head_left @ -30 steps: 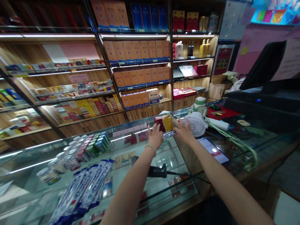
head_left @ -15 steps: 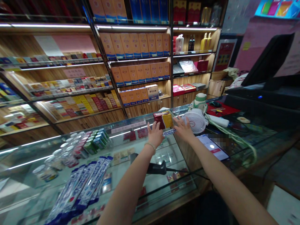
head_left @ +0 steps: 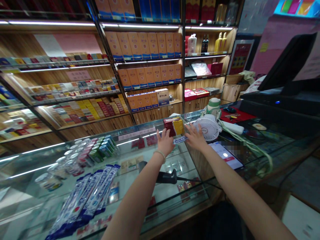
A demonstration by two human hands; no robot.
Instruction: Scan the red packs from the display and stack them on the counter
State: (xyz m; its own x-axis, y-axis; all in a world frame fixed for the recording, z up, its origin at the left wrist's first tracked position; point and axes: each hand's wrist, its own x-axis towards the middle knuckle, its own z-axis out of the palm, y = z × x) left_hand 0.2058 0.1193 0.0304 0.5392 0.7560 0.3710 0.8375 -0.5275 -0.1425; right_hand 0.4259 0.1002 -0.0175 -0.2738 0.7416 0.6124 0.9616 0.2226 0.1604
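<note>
Both of my arms reach out over the glass counter. My left hand has its fingers stretched and apart, at the left front of a row of red packs and yellow packs. On the other side, my right hand is spread too, beside the yellow packs and close to a white fan. A small blue-and-white packet lies between the two hands, its ends by the fingers; whether they press on it I cannot tell. Under my left forearm lies a black handheld scanner, partly covered.
Blue-and-white long sachets lie on the glass at the left, with small jars and tubes behind them. At the right are a lit tablet, a green-lidded bottle, cables and a monitor. Stocked shelves line the back.
The camera view has shifted slightly. Both hands stay in nearly the same place around the packs, with fingers still spread.
</note>
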